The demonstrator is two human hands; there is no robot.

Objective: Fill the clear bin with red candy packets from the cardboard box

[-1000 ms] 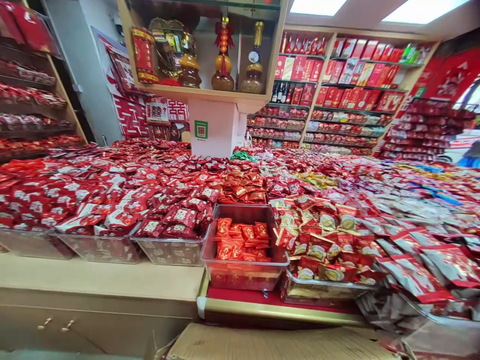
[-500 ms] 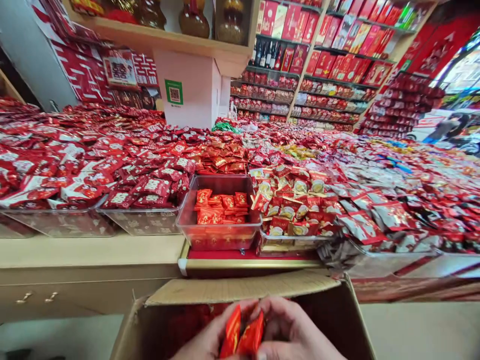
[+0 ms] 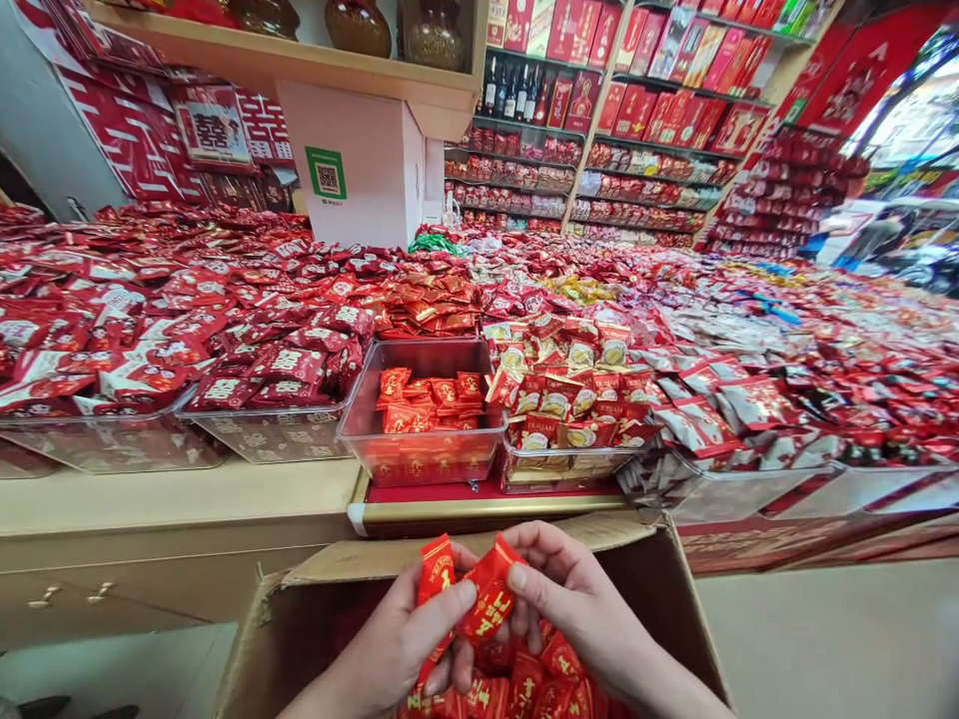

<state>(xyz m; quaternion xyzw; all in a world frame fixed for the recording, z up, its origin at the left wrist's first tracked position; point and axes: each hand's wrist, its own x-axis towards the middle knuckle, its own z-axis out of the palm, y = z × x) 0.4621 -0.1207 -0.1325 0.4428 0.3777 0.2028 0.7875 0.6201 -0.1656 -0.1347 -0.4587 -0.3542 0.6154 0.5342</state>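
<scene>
up high, a wooden shelf (image 3: pixel 300 50) with big round brown jars (image 3: pixel 358 28) on it. under it, a thick pale post (image 3: pixel 367 150) with a green sign (image 3: pixel 326 173) stuck on. to the left, a gray wall (image 3: pixel 37 120), then a red wall (image 3: pixel 120 130) with white shapes and a square picture (image 3: pixel 215 132). far at the back, tall shelves (image 3: pixel 599 112) full of red boxes (image 3: pixel 651 115) and dark bottles (image 3: pixel 510 95). to the right, a big red banner (image 3: pixel 843 75), and past it bright daylight from outside. down low, a long cream counter (image 3: pixel 180 504), with little shiny handles (image 3: pixel 100 593) on the brown cupboard front (image 3: pixel 172 574). on both sides, pale floor (image 3: pixel 816 639).
</scene>
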